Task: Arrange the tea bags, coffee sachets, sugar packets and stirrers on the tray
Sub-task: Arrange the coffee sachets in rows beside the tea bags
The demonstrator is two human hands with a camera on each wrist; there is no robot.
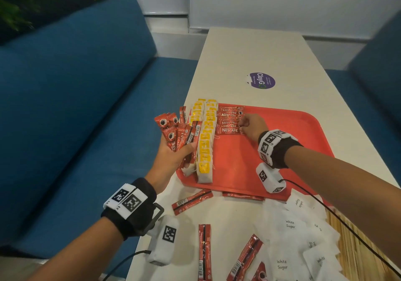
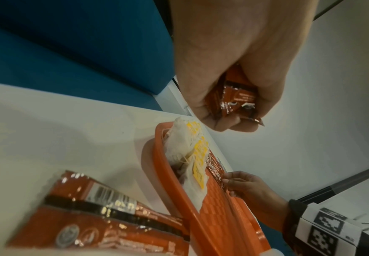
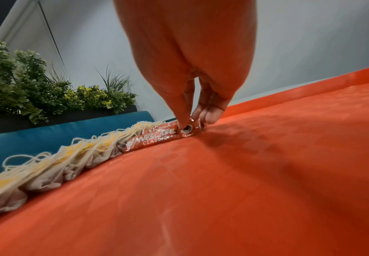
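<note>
A red tray (image 1: 282, 133) lies on the white table. Tea bags (image 1: 205, 137) with yellow tags lie in two rows along its left side. Right of them, several red coffee sachets (image 1: 230, 121) are stacked in a column. My right hand (image 1: 249, 125) pinches the right end of the nearest sachet (image 3: 157, 139) against the tray floor (image 3: 244, 173). My left hand (image 1: 173, 152) hovers at the tray's left edge, gripping a fanned bundle of coffee sachets (image 1: 175, 131), also seen as sachets (image 2: 234, 97) in its fist.
Loose coffee sachets (image 1: 204, 252) lie on the table (image 1: 249, 53) in front of the tray. White sugar packets (image 1: 290, 237) are heaped at the near right over wooden stirrers (image 1: 351, 250). A purple sticker (image 1: 261, 80) sits beyond the tray. Blue sofas flank the table.
</note>
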